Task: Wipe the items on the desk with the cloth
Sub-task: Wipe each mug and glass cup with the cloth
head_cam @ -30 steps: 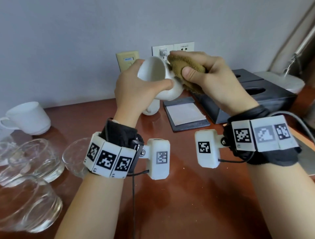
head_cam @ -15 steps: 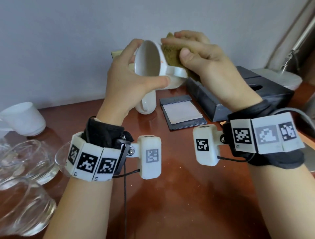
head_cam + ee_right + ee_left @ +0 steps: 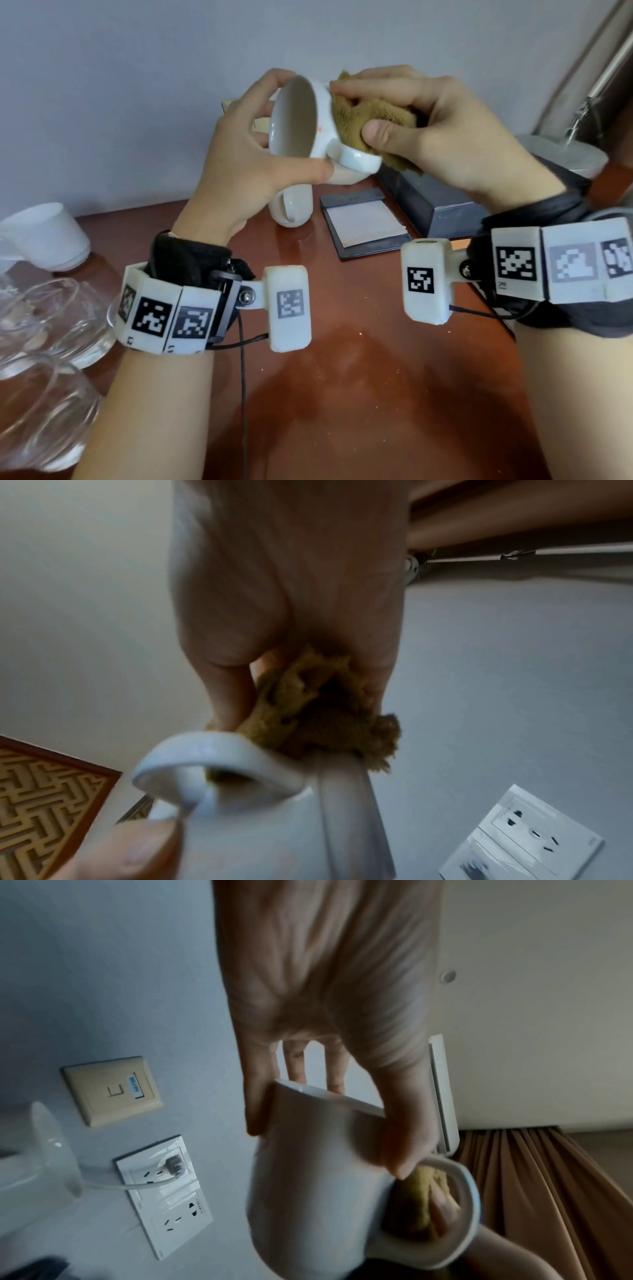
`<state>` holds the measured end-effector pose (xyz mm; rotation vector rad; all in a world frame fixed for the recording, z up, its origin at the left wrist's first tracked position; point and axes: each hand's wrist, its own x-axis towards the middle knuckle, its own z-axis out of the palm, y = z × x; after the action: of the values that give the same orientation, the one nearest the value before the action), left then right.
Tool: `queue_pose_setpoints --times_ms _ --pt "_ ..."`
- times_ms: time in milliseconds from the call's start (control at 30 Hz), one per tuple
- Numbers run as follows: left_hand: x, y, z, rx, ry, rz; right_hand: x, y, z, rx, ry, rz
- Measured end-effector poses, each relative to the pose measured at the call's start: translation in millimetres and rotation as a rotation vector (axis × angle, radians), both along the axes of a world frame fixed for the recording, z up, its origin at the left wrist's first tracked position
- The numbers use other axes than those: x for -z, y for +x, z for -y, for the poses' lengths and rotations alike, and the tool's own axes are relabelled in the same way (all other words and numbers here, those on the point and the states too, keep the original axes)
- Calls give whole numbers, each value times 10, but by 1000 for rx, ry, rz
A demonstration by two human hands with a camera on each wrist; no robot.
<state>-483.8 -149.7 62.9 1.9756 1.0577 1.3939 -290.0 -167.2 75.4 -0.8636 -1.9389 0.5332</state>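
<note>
My left hand (image 3: 246,150) holds the white ceramic mug (image 3: 308,123) in the air above the reddish-brown wooden surface (image 3: 342,377), thumb curled under its rim and fingers (image 3: 270,82) wrapped over the top edge, its mouth turned toward me. My right hand (image 3: 442,126) grips the bunched olive-brown fuzzy cloth (image 3: 363,113), thumb and fingers pinching it against the mug's outer wall just above the handle. Compared with a second ago, I have lifted the mug higher against the grey wall and tilted it, so its opening now faces me more fully, and the cloth has slid from the rim area round to the side by the handle. In the left wrist view the cloth (image 3: 428,1185) shows through the handle loop; in the right wrist view it (image 3: 318,710) sits packed between my fingers and the mug (image 3: 274,818). Below, a second white mug (image 3: 294,205) stands just beside a dark notepad holder (image 3: 363,222), with a black tissue box (image 3: 438,202) behind it. Clear glass bowls (image 3: 44,315) and another white cup (image 3: 44,236) remain at the left.
</note>
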Motion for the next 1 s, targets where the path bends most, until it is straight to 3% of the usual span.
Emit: queue_pose_setpoints --times_ms 100,167,400,567,733,867,1000 --pt "28 61 3 50 17 -98 55 -30 -91 155 -19 -111" --pt "43 92 -5 44 34 -151 74 -39 -115 242 -9 -87" --pt "3 40 -26 -130 -6 -10 28 -160 19 -4 80 32" --pt "-12 -3 14 -130 58 -189 -2 -236 34 54 53 -73" --pt "-84 12 111 -14 172 -323 28 -161 14 294 -133 -317" --pt "-89 -25 89 -3 158 -288 10 -128 16 236 -335 -360" --pt "-96 -106 61 14 154 -164 -34 -87 21 123 -550 -575"
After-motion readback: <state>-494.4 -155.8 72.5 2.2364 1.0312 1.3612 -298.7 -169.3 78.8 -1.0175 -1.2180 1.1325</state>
